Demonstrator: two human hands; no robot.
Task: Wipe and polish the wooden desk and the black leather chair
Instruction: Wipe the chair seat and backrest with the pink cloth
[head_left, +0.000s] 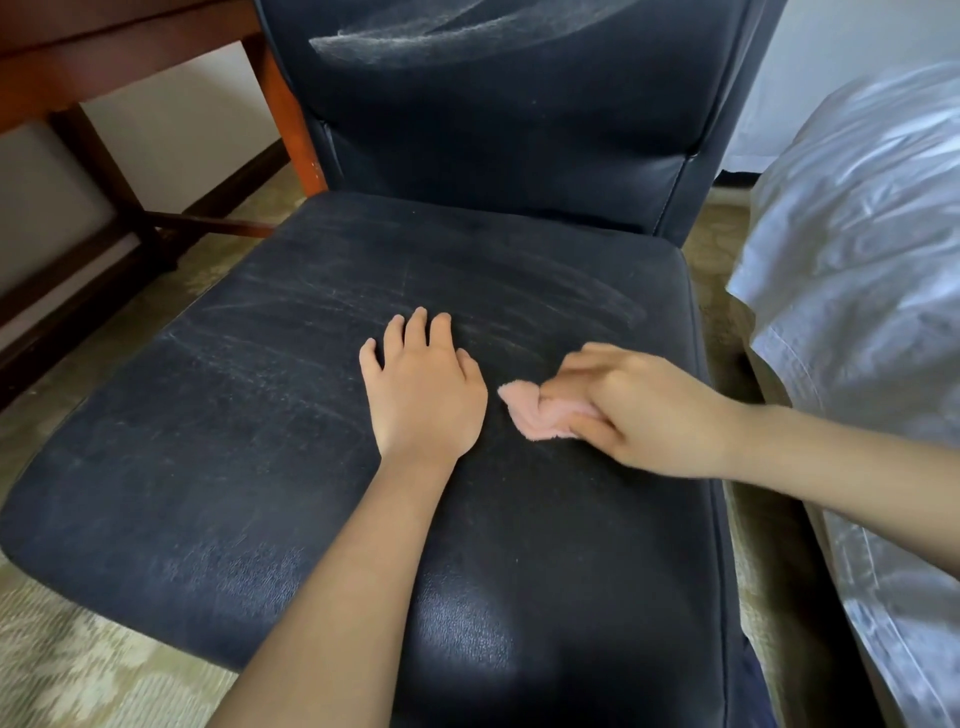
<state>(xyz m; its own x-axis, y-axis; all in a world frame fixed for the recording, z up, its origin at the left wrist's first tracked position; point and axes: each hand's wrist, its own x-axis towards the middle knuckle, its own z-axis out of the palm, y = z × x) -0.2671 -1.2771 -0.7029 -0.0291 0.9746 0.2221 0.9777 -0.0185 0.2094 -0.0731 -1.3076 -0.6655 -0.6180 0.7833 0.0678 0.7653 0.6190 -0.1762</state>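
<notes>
Lying under right hand (641, 410), pink cloth (524, 408)

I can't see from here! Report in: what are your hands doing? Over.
Left hand flat on chair seat. Right hand grips pink cloth on seat. Whitish streaks on seat, backrest. Nothing in the way.
</notes>
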